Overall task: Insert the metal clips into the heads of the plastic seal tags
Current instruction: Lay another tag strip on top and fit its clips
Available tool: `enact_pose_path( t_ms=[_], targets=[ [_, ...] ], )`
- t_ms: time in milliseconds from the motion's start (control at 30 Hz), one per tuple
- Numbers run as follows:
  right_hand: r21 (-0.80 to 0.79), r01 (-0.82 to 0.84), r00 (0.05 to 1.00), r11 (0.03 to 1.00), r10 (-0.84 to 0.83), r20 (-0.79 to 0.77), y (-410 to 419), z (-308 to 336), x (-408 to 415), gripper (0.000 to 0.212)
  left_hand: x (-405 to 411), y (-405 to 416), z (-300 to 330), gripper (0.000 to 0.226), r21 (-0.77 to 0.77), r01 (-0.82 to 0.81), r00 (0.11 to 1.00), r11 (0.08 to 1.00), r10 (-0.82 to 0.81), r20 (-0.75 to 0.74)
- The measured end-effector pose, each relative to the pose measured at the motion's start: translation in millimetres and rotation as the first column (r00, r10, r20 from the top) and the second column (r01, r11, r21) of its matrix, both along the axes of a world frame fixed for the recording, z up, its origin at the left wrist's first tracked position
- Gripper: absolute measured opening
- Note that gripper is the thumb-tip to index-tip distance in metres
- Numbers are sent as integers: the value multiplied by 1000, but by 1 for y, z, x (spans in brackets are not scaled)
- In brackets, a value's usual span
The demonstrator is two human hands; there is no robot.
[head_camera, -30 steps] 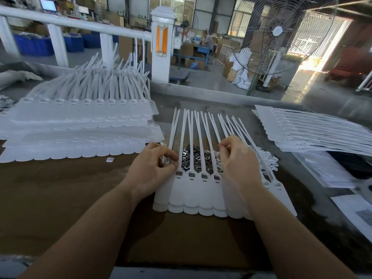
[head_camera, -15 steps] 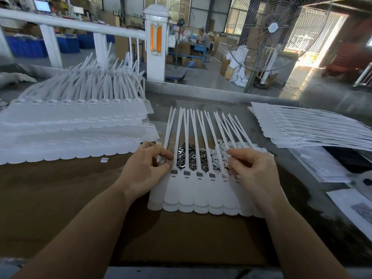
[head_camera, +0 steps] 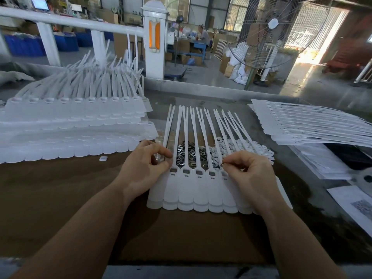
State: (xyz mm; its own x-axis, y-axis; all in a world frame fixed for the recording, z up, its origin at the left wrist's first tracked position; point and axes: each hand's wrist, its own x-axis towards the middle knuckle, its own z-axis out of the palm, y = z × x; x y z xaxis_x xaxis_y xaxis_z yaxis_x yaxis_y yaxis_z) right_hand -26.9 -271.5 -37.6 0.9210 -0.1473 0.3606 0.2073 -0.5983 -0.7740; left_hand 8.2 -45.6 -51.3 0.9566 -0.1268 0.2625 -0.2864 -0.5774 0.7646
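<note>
Seal tags (head_camera: pixel 198 186) lie side by side in a row on the brown table (head_camera: pixel 60 194), flat flag ends toward the person, thin tails fanning away toward the far edge. Each head shows a small rectangular slot; the four visible between the hands look dark inside, though whether a clip sits in each cannot be told. Under the tails, just beyond the heads, lies a loose heap of metal clips (head_camera: pixel 188 153), with a heap of small white plastic pieces (head_camera: pixel 243 147) just to its right.

The left hand (head_camera: pixel 147 168) rests at the left end of the row, thumb and forefinger curled together and pinching at the leftmost tag near its head. The right hand (head_camera: pixel 249 172) hovers over the right part of the row, fingers curled, thumb and forefinger pinching a small dark clip (head_camera: pixel 223 163) just above a tag head.

Stacked rows of white tags (head_camera: pixel 76 121) sit well to the left, another flat stack (head_camera: pixel 314 127) to the right, and one small white piece (head_camera: pixel 103 158) lies alone on the table
</note>
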Motion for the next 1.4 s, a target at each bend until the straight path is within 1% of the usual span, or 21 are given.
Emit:
enact_pose_path(
  t_ms=[67,233,367,567,833,933,1033,1133,1200,1400],
  targets=[
    [6,-4,1000,1000,4,-3,0,1,0,20,0,0,0,15,1,-2,1000,1000,2,2],
    [-67,-16,999,998,13,-44,-1,1,0,17,-1,0,0,12,-4,-5,1000,1000,5,1],
    [-83,-15,997,996,8,-80,-3,-1,2,15,-2,0,0,10,8,-12,1000,1000,12,0],
    [-234,-50,997,971,35,-70,-2,-2,3,23,-1,-1,0,10,8,-9,1000,1000,9,-7],
    [-334,-72,997,940,57,-55,-2,-1,2,10,0,-1,-1,8,-20,-16,1000,1000,16,-23],
    [-317,-61,998,946,50,-42,-3,-1,1,9,-1,0,-1,7,-15,-19,1000,1000,18,-24],
    [-243,-14,1000,970,11,-10,-2,-3,1,16,-1,0,-1,7,-16,-17,1000,1000,17,-25],
    [-182,39,999,983,-44,-23,-3,-5,3,23,-1,0,-1,7,-16,-16,1000,1000,15,-23],
    [-153,63,997,986,-67,-23,-4,-5,4,24,-1,0,-1,7,-15,-15,1000,1000,15,-24],
    [-191,85,996,978,-82,24,-3,-6,4,21,-1,0,-1,7,-25,-13,1000,1000,13,-25]
  ],
)
